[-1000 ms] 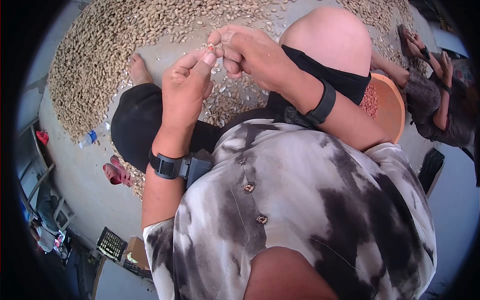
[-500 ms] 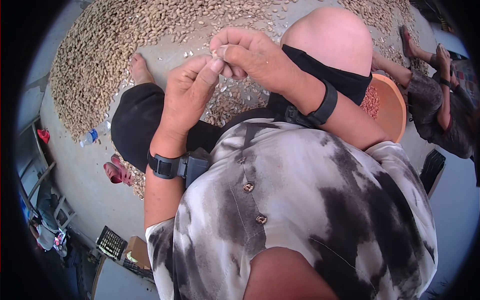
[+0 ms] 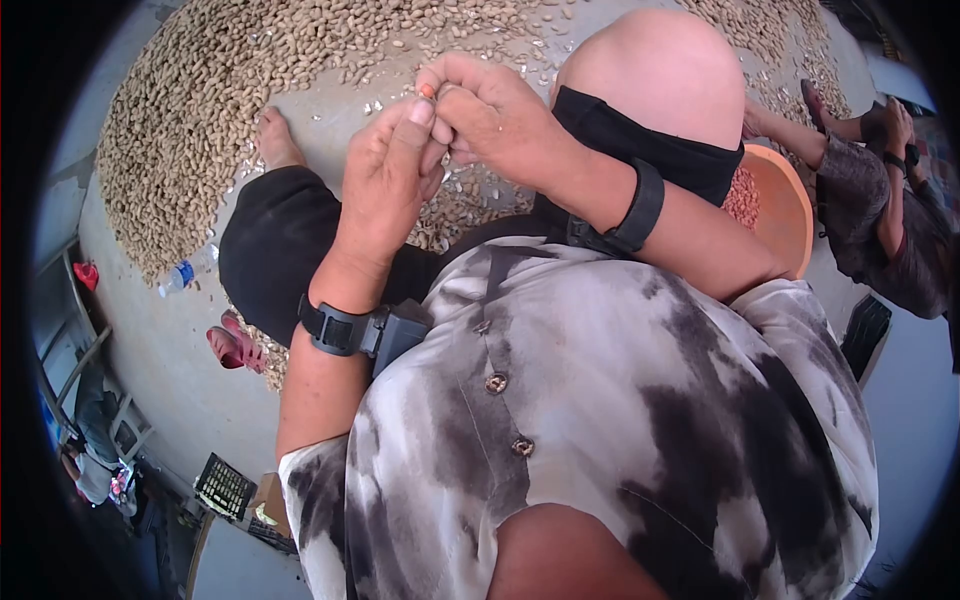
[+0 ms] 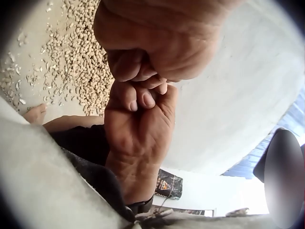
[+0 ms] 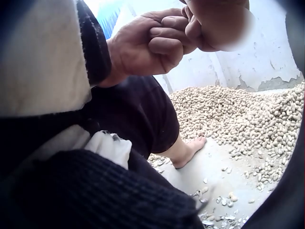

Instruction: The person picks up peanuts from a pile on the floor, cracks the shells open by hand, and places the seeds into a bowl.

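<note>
In the head view, the left hand (image 3: 385,180) and right hand (image 3: 505,125) meet at their fingertips above the floor. Between them they pinch a small peanut, whose reddish kernel (image 3: 428,90) shows between the left thumb and the right fingers. Any shell around it is mostly covered. The left wrist view has the left hand (image 4: 162,38) above the right hand (image 4: 140,126), both with curled fingers touching; the peanut is hidden there. From the right wrist, the left hand (image 5: 143,45) appears beside the right hand (image 5: 217,21), again hiding the peanut.
A broad heap of unshelled peanuts (image 3: 190,140) covers the floor ahead. An orange basin (image 3: 785,215) with red kernels (image 3: 740,200) stands beyond the right knee. A bottle (image 3: 177,278) and red shoes (image 3: 235,345) lie left; another person (image 3: 870,200) sits right.
Both hands stay together, with small shifts of the fingers and the left hand turned slightly. The reddish kernel, covered half a second ago, shows again between the fingertips.
</note>
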`<state>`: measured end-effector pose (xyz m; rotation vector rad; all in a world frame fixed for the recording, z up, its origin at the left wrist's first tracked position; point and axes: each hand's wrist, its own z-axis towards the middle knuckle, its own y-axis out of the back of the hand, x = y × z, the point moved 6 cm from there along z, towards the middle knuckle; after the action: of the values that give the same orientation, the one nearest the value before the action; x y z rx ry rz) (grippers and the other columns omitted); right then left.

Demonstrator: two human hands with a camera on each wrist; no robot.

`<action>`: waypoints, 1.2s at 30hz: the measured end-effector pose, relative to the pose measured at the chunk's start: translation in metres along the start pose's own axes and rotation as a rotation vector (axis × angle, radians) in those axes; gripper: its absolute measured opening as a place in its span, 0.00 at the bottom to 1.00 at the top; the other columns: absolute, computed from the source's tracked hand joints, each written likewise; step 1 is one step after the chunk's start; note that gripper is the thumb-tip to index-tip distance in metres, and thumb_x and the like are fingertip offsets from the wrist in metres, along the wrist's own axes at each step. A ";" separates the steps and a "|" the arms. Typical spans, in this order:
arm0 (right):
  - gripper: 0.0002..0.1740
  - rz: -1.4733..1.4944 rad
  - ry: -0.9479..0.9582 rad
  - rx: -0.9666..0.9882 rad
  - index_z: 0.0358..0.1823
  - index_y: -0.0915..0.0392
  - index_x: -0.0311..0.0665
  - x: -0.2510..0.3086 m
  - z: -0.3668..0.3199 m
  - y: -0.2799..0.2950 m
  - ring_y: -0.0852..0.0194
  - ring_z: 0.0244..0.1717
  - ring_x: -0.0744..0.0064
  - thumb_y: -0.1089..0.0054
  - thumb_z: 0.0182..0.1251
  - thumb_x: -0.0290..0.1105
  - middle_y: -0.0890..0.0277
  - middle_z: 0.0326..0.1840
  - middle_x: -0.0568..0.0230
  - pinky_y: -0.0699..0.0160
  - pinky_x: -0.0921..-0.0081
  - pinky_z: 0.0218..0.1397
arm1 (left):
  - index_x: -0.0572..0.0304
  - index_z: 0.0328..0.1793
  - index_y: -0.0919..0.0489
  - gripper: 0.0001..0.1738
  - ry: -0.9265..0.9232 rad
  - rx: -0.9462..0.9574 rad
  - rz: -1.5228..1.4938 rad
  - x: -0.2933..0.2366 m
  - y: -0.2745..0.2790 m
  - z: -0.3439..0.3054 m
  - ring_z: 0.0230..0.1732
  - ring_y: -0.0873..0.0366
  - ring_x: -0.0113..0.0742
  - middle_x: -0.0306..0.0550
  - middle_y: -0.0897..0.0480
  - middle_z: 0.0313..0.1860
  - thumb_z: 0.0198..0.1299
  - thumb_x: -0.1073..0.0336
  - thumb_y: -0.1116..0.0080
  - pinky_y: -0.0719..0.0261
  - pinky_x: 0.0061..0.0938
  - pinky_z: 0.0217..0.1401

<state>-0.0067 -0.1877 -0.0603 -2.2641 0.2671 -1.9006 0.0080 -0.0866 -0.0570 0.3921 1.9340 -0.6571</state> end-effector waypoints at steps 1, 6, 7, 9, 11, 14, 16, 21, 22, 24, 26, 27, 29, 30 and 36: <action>0.09 -0.025 0.033 0.006 0.40 0.30 0.36 0.000 0.001 0.002 0.41 0.20 0.88 0.60 0.65 0.28 0.33 0.22 0.72 0.42 0.88 0.21 | 0.58 0.33 0.31 0.16 0.004 0.010 -0.016 0.000 -0.001 0.001 0.14 0.52 0.17 0.30 0.42 0.17 0.70 0.56 0.61 0.53 0.15 0.16; 0.11 -0.138 0.140 0.014 0.39 0.29 0.34 0.016 0.000 0.005 0.32 0.23 0.82 0.55 0.65 0.34 0.28 0.22 0.68 0.32 0.82 0.27 | 0.59 0.31 0.31 0.17 0.033 0.077 -0.087 -0.005 0.000 0.000 0.14 0.48 0.17 0.31 0.39 0.16 0.70 0.57 0.61 0.50 0.14 0.16; 0.11 -0.183 0.160 0.029 0.40 0.29 0.36 0.018 -0.002 0.003 0.36 0.22 0.85 0.56 0.67 0.35 0.30 0.22 0.71 0.36 0.85 0.25 | 0.59 0.30 0.32 0.18 0.036 0.089 -0.090 -0.005 0.000 -0.001 0.14 0.48 0.17 0.31 0.40 0.16 0.70 0.57 0.61 0.50 0.14 0.16; 0.11 -0.219 0.189 0.068 0.41 0.29 0.37 0.022 -0.005 0.002 0.39 0.22 0.88 0.57 0.69 0.37 0.33 0.22 0.74 0.39 0.88 0.24 | 0.58 0.29 0.33 0.18 0.067 0.121 -0.117 -0.006 -0.002 -0.005 0.14 0.48 0.17 0.31 0.40 0.16 0.70 0.57 0.61 0.50 0.15 0.16; 0.13 -0.202 0.203 0.113 0.41 0.29 0.37 0.025 -0.005 0.001 0.39 0.22 0.88 0.57 0.71 0.39 0.33 0.22 0.74 0.39 0.87 0.24 | 0.58 0.29 0.33 0.18 0.080 0.157 -0.128 -0.007 -0.002 -0.007 0.15 0.48 0.17 0.30 0.40 0.16 0.70 0.57 0.61 0.51 0.15 0.17; 0.14 -0.296 0.202 0.078 0.39 0.29 0.37 0.025 -0.005 0.004 0.41 0.21 0.87 0.57 0.71 0.40 0.33 0.22 0.73 0.40 0.87 0.24 | 0.59 0.31 0.31 0.17 0.067 0.207 -0.092 -0.008 -0.005 -0.009 0.15 0.48 0.17 0.30 0.40 0.17 0.70 0.57 0.60 0.50 0.15 0.17; 0.15 -0.340 0.241 0.059 0.38 0.29 0.37 0.029 -0.006 0.005 0.42 0.21 0.87 0.58 0.72 0.41 0.34 0.22 0.73 0.40 0.86 0.25 | 0.59 0.32 0.30 0.16 0.069 0.224 -0.042 -0.008 -0.006 -0.010 0.16 0.48 0.17 0.30 0.40 0.17 0.70 0.57 0.60 0.50 0.15 0.17; 0.14 -0.366 0.351 -0.067 0.37 0.27 0.35 0.029 -0.001 0.015 0.42 0.22 0.86 0.53 0.70 0.39 0.37 0.20 0.73 0.40 0.86 0.26 | 0.61 0.36 0.28 0.16 0.103 0.246 -0.104 -0.004 -0.008 -0.009 0.15 0.47 0.18 0.30 0.37 0.18 0.69 0.57 0.60 0.50 0.14 0.18; 0.12 -0.302 0.314 -0.098 0.36 0.27 0.35 0.033 -0.003 0.017 0.41 0.22 0.86 0.51 0.69 0.38 0.38 0.20 0.74 0.39 0.86 0.26 | 0.61 0.36 0.28 0.16 0.110 0.245 -0.129 -0.004 -0.007 -0.008 0.15 0.47 0.18 0.31 0.36 0.18 0.69 0.57 0.60 0.50 0.14 0.17; 0.09 -0.264 0.310 -0.091 0.37 0.26 0.35 0.038 -0.006 0.015 0.41 0.23 0.87 0.47 0.66 0.34 0.40 0.19 0.76 0.39 0.86 0.26 | 0.62 0.37 0.27 0.16 0.132 0.205 -0.249 -0.004 -0.004 -0.005 0.15 0.46 0.18 0.32 0.34 0.18 0.69 0.58 0.60 0.49 0.14 0.17; 0.07 -0.313 0.374 -0.016 0.39 0.25 0.35 0.042 -0.010 0.007 0.41 0.23 0.89 0.43 0.64 0.31 0.42 0.18 0.78 0.39 0.87 0.26 | 0.63 0.38 0.27 0.16 0.155 0.139 -0.360 -0.002 0.000 -0.004 0.15 0.45 0.19 0.34 0.32 0.19 0.69 0.58 0.60 0.48 0.15 0.16; 0.08 -0.382 0.412 0.032 0.40 0.25 0.35 0.044 -0.012 0.002 0.42 0.23 0.89 0.42 0.63 0.30 0.43 0.17 0.79 0.40 0.87 0.26 | 0.63 0.38 0.27 0.16 0.167 0.095 -0.409 0.001 0.001 -0.003 0.14 0.45 0.19 0.35 0.32 0.19 0.69 0.58 0.60 0.48 0.15 0.16; 0.10 -0.518 0.487 0.124 0.43 0.24 0.35 0.048 -0.016 -0.006 0.43 0.23 0.91 0.41 0.62 0.28 0.44 0.17 0.81 0.41 0.88 0.26 | 0.64 0.39 0.27 0.16 0.177 0.090 -0.476 0.006 0.004 -0.002 0.14 0.44 0.19 0.36 0.31 0.20 0.69 0.58 0.60 0.47 0.15 0.16; 0.11 -0.469 0.430 0.086 0.43 0.24 0.35 0.048 -0.016 -0.003 0.43 0.22 0.90 0.40 0.60 0.29 0.44 0.16 0.79 0.38 0.86 0.26 | 0.64 0.39 0.27 0.16 0.174 0.131 -0.494 0.010 0.007 -0.001 0.14 0.44 0.19 0.36 0.31 0.20 0.68 0.58 0.60 0.47 0.15 0.16; 0.14 -0.170 0.235 0.028 0.46 0.23 0.36 0.041 -0.008 0.013 0.45 0.20 0.89 0.38 0.58 0.30 0.47 0.15 0.80 0.37 0.85 0.25 | 0.64 0.38 0.27 0.17 0.081 0.189 -0.301 -0.009 0.003 -0.004 0.15 0.44 0.19 0.34 0.34 0.21 0.68 0.57 0.59 0.48 0.14 0.17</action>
<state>-0.0077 -0.2103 -0.0226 -2.1053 0.0791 -2.2446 0.0106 -0.0819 -0.0483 0.2482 2.0338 -1.0389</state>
